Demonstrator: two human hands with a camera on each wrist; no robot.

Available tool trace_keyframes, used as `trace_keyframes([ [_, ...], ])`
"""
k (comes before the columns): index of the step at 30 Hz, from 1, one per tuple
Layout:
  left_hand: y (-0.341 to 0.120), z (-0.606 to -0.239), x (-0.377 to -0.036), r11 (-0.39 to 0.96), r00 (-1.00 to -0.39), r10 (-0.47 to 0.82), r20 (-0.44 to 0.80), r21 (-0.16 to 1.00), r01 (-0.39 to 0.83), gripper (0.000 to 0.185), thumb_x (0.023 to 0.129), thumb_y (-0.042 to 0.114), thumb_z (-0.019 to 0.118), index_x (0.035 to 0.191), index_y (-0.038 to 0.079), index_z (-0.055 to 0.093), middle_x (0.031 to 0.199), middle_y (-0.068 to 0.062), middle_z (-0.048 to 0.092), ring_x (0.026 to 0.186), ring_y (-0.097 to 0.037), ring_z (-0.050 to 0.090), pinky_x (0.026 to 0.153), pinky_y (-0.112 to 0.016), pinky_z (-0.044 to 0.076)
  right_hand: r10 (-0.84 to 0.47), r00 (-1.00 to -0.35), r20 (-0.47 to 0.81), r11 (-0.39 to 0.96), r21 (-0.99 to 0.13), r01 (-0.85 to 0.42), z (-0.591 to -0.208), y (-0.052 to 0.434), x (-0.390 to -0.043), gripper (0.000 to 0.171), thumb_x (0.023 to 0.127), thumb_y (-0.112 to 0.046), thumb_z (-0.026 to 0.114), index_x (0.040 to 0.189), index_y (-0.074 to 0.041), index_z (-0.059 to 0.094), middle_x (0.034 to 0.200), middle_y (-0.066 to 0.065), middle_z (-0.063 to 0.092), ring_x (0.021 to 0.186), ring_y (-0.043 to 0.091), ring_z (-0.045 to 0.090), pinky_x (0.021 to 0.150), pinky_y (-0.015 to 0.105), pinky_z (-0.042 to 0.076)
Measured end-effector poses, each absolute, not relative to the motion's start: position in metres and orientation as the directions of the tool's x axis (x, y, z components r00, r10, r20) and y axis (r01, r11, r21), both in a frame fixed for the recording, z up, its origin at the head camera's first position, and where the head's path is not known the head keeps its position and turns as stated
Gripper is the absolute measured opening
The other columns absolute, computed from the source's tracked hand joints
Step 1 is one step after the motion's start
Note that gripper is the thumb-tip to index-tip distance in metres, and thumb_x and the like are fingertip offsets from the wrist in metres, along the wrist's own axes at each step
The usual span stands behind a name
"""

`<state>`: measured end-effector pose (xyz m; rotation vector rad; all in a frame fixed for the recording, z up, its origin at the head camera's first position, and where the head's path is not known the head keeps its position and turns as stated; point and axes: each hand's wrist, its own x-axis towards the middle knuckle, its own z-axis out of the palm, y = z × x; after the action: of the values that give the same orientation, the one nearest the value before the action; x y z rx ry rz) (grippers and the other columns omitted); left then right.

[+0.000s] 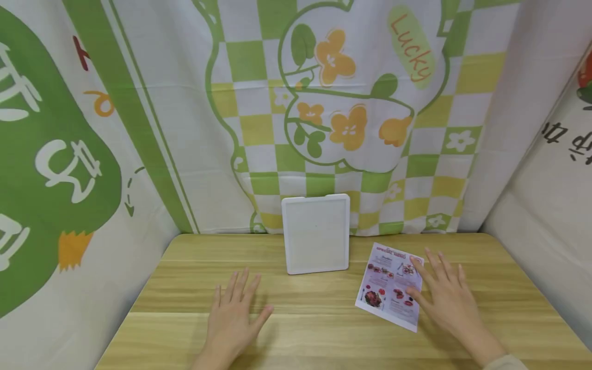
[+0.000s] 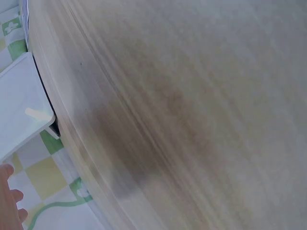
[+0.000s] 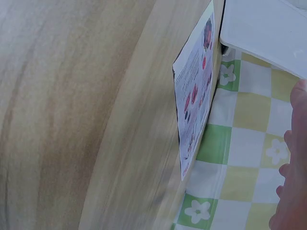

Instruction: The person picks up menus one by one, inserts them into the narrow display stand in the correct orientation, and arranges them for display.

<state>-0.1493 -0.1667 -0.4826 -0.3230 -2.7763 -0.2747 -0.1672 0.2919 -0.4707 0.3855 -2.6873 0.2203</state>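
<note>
On the right half of the table lies a printed menu sheet [image 1: 387, 288] with food pictures and the heading "SPECIAL MENU". My right hand [image 1: 446, 293] is spread with straight fingers, its thumb and index finger overlapping the sheet's right edge in the head view. A white rectangular frame or board [image 1: 316, 234] stands upright at the back of the table, leaning slightly backward. My left hand [image 1: 233, 316], fingers apart, is over the left front of the table and holds nothing. The right wrist view shows the menu sheet [image 3: 195, 91] flat on the wood, with the right fingers [image 3: 293, 143] at the edge.
The wooden table [image 1: 300, 329] ends at a hanging cloth [image 1: 259, 128] with green and yellow checks and flowers. Printed fabric walls [image 1: 51, 180] close in the left and right sides. The board's lower corner [image 2: 45, 115] shows in the left wrist view.
</note>
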Motion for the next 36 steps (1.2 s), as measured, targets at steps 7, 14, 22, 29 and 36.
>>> trace_keyframes([
  [7, -0.16, -0.481, -0.158, 0.948, -0.907, 0.255, 0.335, 0.1, 0.303, 0.074, 0.092, 0.066, 0.052, 0.15, 0.021, 0.043, 0.16, -0.009, 0.029, 0.147, -0.033, 0.023, 0.114, -0.063, 0.015, -0.233, -0.866, 0.442, 0.953, -0.074, -0.294, -0.472, 0.294, -0.168, 0.074, 0.095, -0.051, 0.058, 0.156, -0.019, 0.03, 0.165, 0.009, 0.004, 0.151, 0.029, -0.004, 0.116, 0.051, -0.012],
  [14, -0.143, -0.483, -0.166, 0.923, -0.878, 0.328, 0.349, 0.079, 0.377, 0.074, 0.09, 0.062, 0.06, 0.15, 0.022, 0.043, 0.16, -0.006, 0.029, 0.146, -0.032, 0.026, 0.112, -0.064, 0.02, -0.253, -0.849, 0.464, 0.949, -0.052, -0.312, -0.47, 0.302, -0.166, 0.075, 0.096, -0.051, 0.058, 0.158, -0.023, 0.025, 0.166, 0.005, 0.003, 0.151, 0.027, -0.004, 0.117, 0.051, -0.01],
  [22, -0.125, -0.485, -0.174, 0.886, -0.828, 0.42, 0.371, 0.03, 0.462, 0.072, 0.09, 0.062, 0.059, 0.148, 0.022, 0.047, 0.157, -0.009, 0.035, 0.143, -0.032, 0.032, 0.109, -0.062, 0.03, -0.275, -0.829, 0.486, 0.94, -0.045, -0.338, -0.474, 0.312, -0.162, 0.078, 0.094, -0.049, 0.061, 0.158, -0.026, 0.023, 0.166, 0.005, 0.005, 0.151, 0.028, 0.001, 0.118, 0.048, -0.007],
  [29, -0.108, -0.487, -0.187, 0.838, -0.778, 0.511, 0.366, -0.01, 0.545, 0.072, 0.09, 0.063, 0.057, 0.148, 0.023, 0.046, 0.155, -0.007, 0.04, 0.141, -0.03, 0.036, 0.107, -0.061, 0.033, -0.279, -0.851, 0.445, 0.937, -0.066, -0.343, -0.478, 0.316, -0.156, 0.076, 0.093, -0.047, 0.063, 0.157, -0.023, 0.028, 0.164, 0.011, 0.014, 0.149, 0.035, 0.011, 0.118, 0.047, -0.004],
  [36, -0.084, -0.49, -0.202, 0.77, -0.735, 0.599, 0.318, 0.026, 0.638, 0.069, 0.093, 0.061, 0.055, 0.15, 0.024, 0.043, 0.154, -0.006, 0.041, 0.139, -0.03, 0.039, 0.105, -0.059, 0.037, -0.314, -0.833, 0.455, 0.929, -0.032, -0.368, -0.483, 0.322, -0.148, 0.075, 0.093, -0.048, 0.063, 0.156, -0.023, 0.03, 0.164, 0.01, 0.016, 0.149, 0.031, 0.014, 0.119, 0.042, -0.001],
])
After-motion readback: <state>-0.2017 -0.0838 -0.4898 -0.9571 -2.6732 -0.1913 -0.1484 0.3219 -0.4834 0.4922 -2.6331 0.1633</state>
